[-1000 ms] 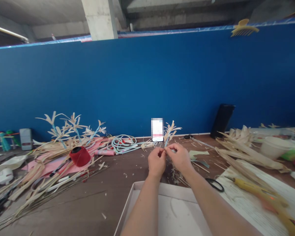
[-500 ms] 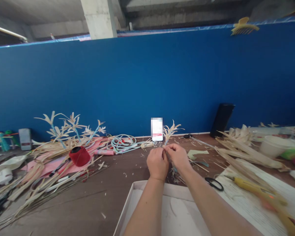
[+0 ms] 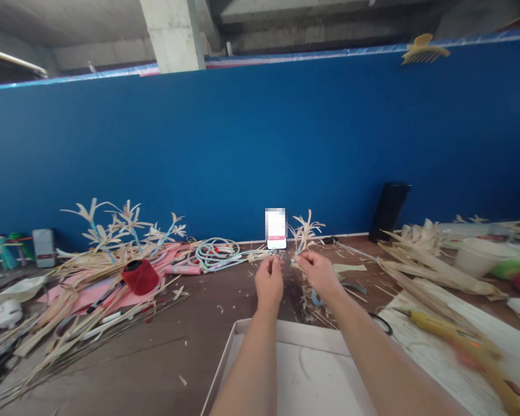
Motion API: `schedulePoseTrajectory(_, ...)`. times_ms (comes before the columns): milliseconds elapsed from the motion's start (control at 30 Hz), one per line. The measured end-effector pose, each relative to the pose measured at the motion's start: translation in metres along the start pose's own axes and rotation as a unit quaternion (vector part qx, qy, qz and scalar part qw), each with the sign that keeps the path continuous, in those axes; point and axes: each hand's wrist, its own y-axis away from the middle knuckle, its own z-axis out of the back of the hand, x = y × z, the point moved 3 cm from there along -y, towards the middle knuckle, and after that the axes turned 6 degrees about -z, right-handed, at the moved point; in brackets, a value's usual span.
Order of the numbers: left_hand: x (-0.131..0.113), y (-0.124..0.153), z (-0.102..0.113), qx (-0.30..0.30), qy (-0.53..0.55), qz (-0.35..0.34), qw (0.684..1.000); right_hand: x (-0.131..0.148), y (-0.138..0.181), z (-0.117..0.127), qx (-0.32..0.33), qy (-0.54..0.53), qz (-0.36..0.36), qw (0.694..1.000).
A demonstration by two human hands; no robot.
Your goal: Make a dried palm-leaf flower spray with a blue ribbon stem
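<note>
Between thumb and fingers, my right hand (image 3: 319,276) pinches the stem of a pale dried-husk flower (image 3: 307,228), its thin petals spreading upward. My left hand (image 3: 269,284) is just left of it, apart from the flower, thumb and fingertips pressed together. Whatever it may hold is too small to make out. Behind the hands a lit phone (image 3: 277,228) leans on the blue board. A blue-green ring or strip (image 3: 316,299) lies under my right hand among husk scraps. Below my forearms is a white shallow box (image 3: 312,361).
Finished husk flowers (image 3: 130,219) with blue stems stand at left, near a red thread spool (image 3: 140,277) and coiled pale-blue cord (image 3: 216,254). To the right are a yellow glue gun (image 3: 463,344), dried husks (image 3: 450,268), a white cup (image 3: 479,257) and a black box (image 3: 389,211).
My hands have moved apart: the left drew back leftward, and the right shifted slightly right with the flower still in it. More of the flower and the scraps now shows.
</note>
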Motion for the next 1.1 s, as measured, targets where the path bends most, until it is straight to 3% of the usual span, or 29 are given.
schedulePoseTrajectory(167, 0.007, 0.000, -0.009, 0.107, 0.093, 0.104, 0.984, 0.004, 0.001, 0.000, 0.024, 0.004, 0.018, 1.000)
schedulePoseTrajectory(333, 0.006, 0.005, -0.014, 0.167, 0.124, 0.109, 0.972, 0.001, 0.001, -0.001, 0.044, -0.013, 0.020, 0.999)
schedulePoseTrajectory(567, 0.001, 0.006, -0.012, 0.166, 0.125, 0.106, 0.972, 0.000, 0.002, -0.001, 0.056, -0.038, 0.024, 0.997)
schedulePoseTrajectory(833, -0.001, 0.004, -0.012, 0.136, 0.061, 0.065, 0.987, 0.001, -0.001, -0.001, 0.055, 0.010, 0.056, 0.997)
schedulePoseTrajectory(1100, -0.004, 0.003, -0.012, 0.128, 0.060, 0.078, 0.987, 0.002, -0.003, 0.001, 0.063, 0.008, 0.057, 0.996)
